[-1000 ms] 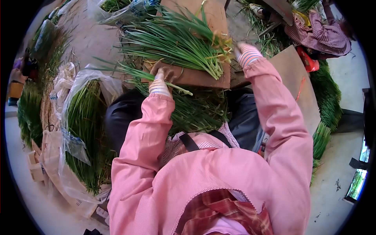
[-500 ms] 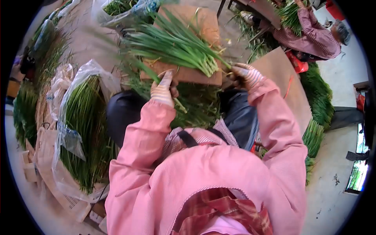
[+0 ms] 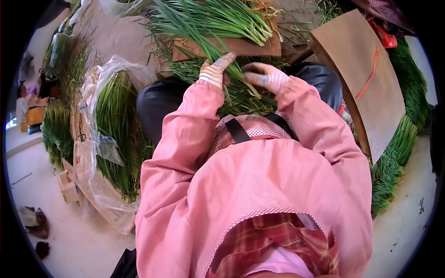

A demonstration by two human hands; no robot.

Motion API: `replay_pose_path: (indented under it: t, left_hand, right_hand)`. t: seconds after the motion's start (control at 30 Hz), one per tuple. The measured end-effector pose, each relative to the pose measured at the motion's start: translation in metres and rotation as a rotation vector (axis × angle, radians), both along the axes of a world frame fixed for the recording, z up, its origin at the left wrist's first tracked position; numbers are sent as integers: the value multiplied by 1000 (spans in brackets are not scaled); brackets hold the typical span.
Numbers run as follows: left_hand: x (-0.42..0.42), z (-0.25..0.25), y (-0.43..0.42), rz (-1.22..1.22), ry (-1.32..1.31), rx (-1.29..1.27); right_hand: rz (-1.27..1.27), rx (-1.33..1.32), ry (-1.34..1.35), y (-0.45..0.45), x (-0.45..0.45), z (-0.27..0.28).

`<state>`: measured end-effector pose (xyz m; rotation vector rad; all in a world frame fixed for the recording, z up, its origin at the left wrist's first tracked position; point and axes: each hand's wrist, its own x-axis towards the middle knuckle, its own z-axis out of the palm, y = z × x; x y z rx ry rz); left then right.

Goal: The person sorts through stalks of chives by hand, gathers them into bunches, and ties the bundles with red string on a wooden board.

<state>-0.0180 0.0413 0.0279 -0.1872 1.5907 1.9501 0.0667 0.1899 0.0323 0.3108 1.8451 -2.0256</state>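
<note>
Left fingers (image 3: 224, 61) closed round one green bunch (image 3: 206, 45); right fingers (image 3: 254, 78) blurred, grip unclear; one board (image 3: 272, 49).

Wide, round-edged view from my head, facing forward and steeply down: my jacket (image 3: 264, 180), nearest, fills the lower centre; my fingers (image 3: 226, 60) lie farther off, above.

This looks like a produce-sorting workroom, with a heap of green stalks (image 3: 232, 24) on a wooden board (image 3: 255, 49) just beyond the grip of the left hand (image 3: 216, 70), a plastic bag (image 3: 109, 150) of cut greens (image 3: 115, 109) to its left, stacked greens (image 3: 391, 185) well to its right and loose leaves (image 3: 241, 102) strewn below it.
</note>
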Motion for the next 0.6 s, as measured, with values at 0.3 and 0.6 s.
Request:
replay_pose_path:
  t: [0.3,0.6]
  left_hand:
    - [-10,-4,-2,238,222,-98]
    - [-74,64,-58,425,441,-64]
  right_hand:
    - [-281,-57,116,-20,-41,-35]
    - [756,1064,-188,9,1,-79]
